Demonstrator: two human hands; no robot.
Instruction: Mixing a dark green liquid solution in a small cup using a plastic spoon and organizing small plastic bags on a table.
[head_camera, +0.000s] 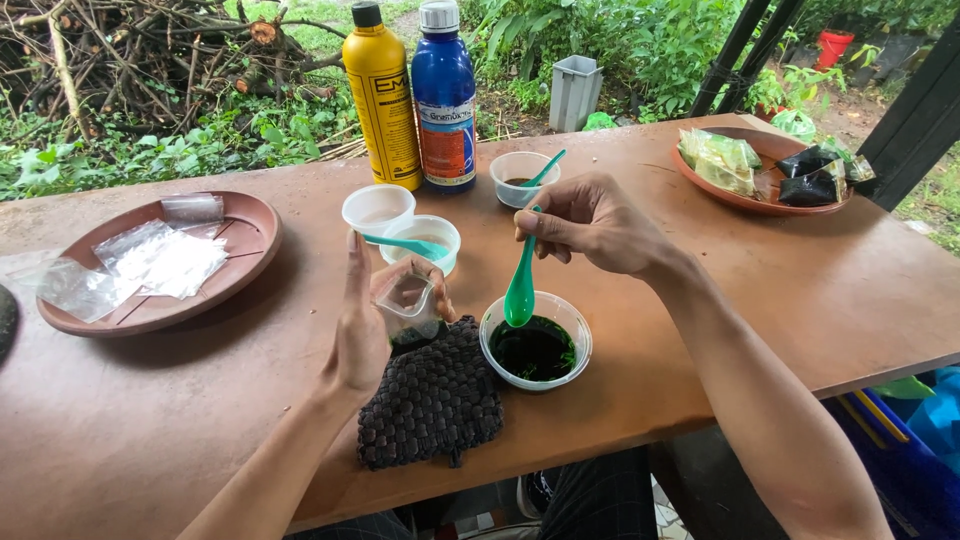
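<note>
My left hand (368, 322) holds a small clear plastic bag (408, 308) open, upright, with dark liquid at its bottom, above a dark knitted cloth (432, 398). My right hand (592, 224) grips a green plastic spoon (521, 288) by its handle, bowl down over a clear cup of dark green liquid (535, 342). The spoon's bowl hangs just right of the bag's mouth.
Three more clear cups stand behind: one empty-looking (377, 209), one with a teal spoon (423, 242), one with a teal spoon and dark liquid (523, 178). A yellow bottle (382, 100) and a blue bottle (444, 98) stand at the back. Brown dishes hold empty bags (160, 262) and filled packets (765, 165).
</note>
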